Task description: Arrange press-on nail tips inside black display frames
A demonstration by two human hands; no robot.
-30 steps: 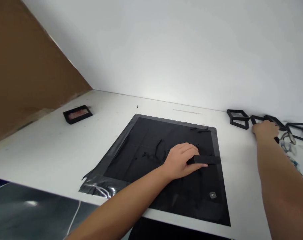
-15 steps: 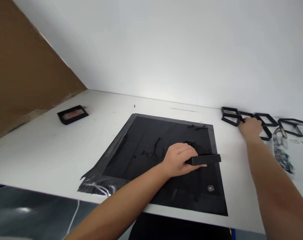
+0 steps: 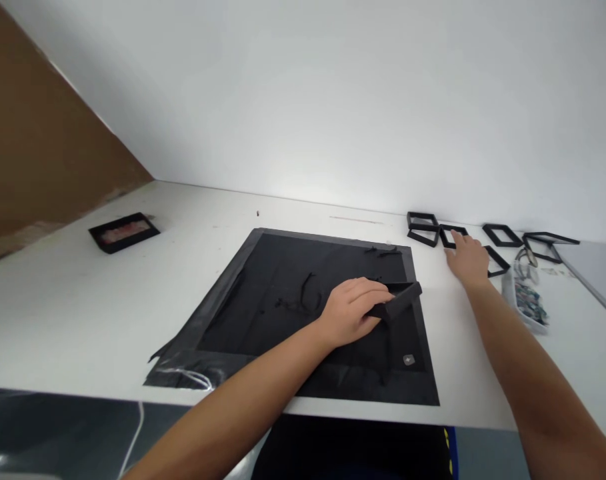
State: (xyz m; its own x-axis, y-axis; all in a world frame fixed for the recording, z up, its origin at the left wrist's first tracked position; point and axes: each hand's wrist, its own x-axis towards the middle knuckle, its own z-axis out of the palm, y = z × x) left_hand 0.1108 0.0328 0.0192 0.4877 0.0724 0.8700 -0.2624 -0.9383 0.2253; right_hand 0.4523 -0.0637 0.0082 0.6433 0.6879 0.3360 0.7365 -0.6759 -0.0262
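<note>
My left hand is closed round one side of a black rectangular frame, holding it tilted just over the black mat. Thin black scraps lie on that mat, and a small clear piece rests near its right edge. Off to the right, my right hand reaches over a group of similar frames. Its fingers are apart, with the fingertips at a small black frame; whether they press on it I cannot tell. The palm partly hides another frame.
Two frames sit together at the back, and more stand further right. A clear box of coloured bits lies beside my right forearm. A black frame with a reddish filling is at far left. A white wall rises behind the table.
The frame in my left hand has turned and tilted, so its inner opening shows more. My right hand's fingers have spread from a pinch at the frames. The whole view has shifted slightly.
</note>
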